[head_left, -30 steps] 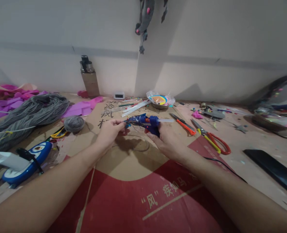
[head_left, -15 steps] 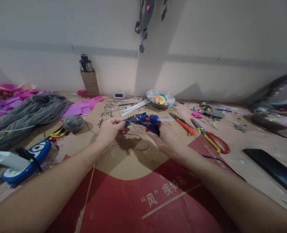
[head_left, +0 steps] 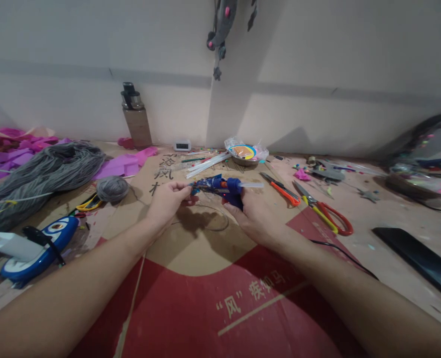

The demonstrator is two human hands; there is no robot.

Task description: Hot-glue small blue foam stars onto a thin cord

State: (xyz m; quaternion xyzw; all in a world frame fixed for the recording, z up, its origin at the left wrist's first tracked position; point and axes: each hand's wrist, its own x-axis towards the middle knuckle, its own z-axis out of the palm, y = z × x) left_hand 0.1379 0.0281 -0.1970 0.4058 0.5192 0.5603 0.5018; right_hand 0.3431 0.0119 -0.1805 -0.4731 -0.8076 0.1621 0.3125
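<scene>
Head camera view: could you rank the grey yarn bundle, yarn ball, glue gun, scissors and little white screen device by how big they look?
1. Grey yarn bundle
2. Scissors and glue gun: unsure which, as the right hand hides part of the gun
3. Yarn ball
4. White screen device

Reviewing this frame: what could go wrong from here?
If hot, the glue gun held in the right hand could burn the left hand, which is close to its front end. The black cable beside the right forearm might snag if that arm moves.
</scene>
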